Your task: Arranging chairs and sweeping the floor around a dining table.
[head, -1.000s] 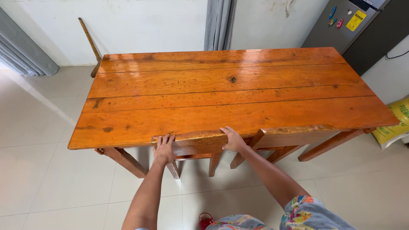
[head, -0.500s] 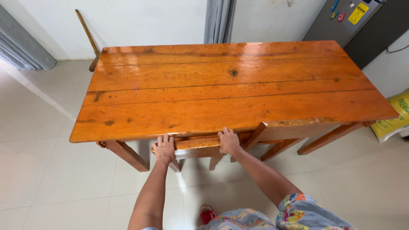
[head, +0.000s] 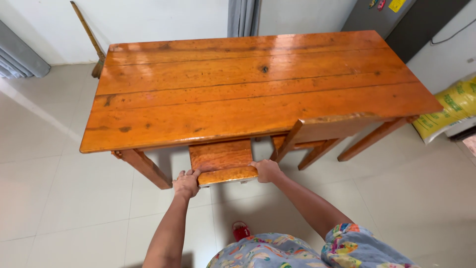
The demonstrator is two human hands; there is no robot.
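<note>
The wooden chair (head: 224,163) is now drawn farther out from under the table (head: 248,89), its back rail clamped by the left hand (head: 186,182) and right hand (head: 266,170) at either end for an even pull.

Bare forearms here, left hand (head: 186,183) and right hand (head: 267,170) ringless; past the right elbow, a short floral sleeve (head: 357,243), blue-grey with bright blooms.

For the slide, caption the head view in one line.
Both hands, left hand and right hand, grip the back of a wooden chair at an orange wooden table.
</note>
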